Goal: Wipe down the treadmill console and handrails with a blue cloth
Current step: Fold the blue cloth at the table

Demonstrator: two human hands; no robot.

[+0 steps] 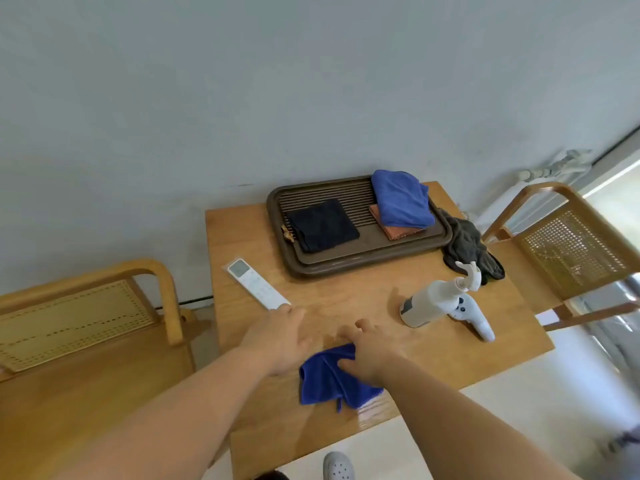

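A crumpled blue cloth [330,379] lies near the front edge of a small wooden table [363,296]. My right hand [372,351] rests on its upper right part, fingers curled over the fabric and pressing it down. My left hand [282,337] lies flat on the table just left of the cloth, fingers spread, its edge touching the cloth. A second folded blue cloth [401,199] sits on the right end of a brown slatted tray [311,263] at the back. No treadmill is in view.
On the tray lie a dark folded cloth [322,225] and an orange cloth [394,228]. A white remote [256,284], a white spray bottle [436,299], a white handheld device [474,318] and a grey rag [471,249] are on the table. Wooden cane chairs [575,247] flank it.
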